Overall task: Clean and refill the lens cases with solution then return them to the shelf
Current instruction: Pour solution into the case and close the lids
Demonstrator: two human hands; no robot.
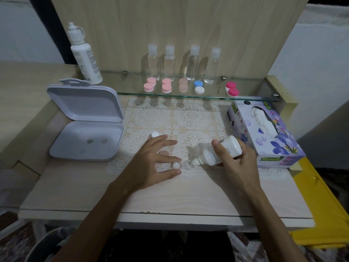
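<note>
An open clear lens case (179, 165) lies on the lace mat near the table's front. My left hand (156, 159) pinches its left cup between thumb and forefinger. My right hand (234, 157) grips a small white solution bottle (221, 151), tipped down to the left, its nozzle over the case's right cup. Two loose caps lie by my left hand: a white cap (155, 134) and a pale pink cap (164, 153). On the glass shelf (251, 95) sit several lens cases: pink (149, 85), pink (166, 85), peach (183, 85), blue and white (198, 87), magenta (232, 89).
A big white solution bottle (85, 57) stands at the shelf's left end. Several clear travel bottles (191, 63) line the back of the shelf. An open grey box (86, 121) holding small lenses lies left. A tissue box (264, 133) lies right.
</note>
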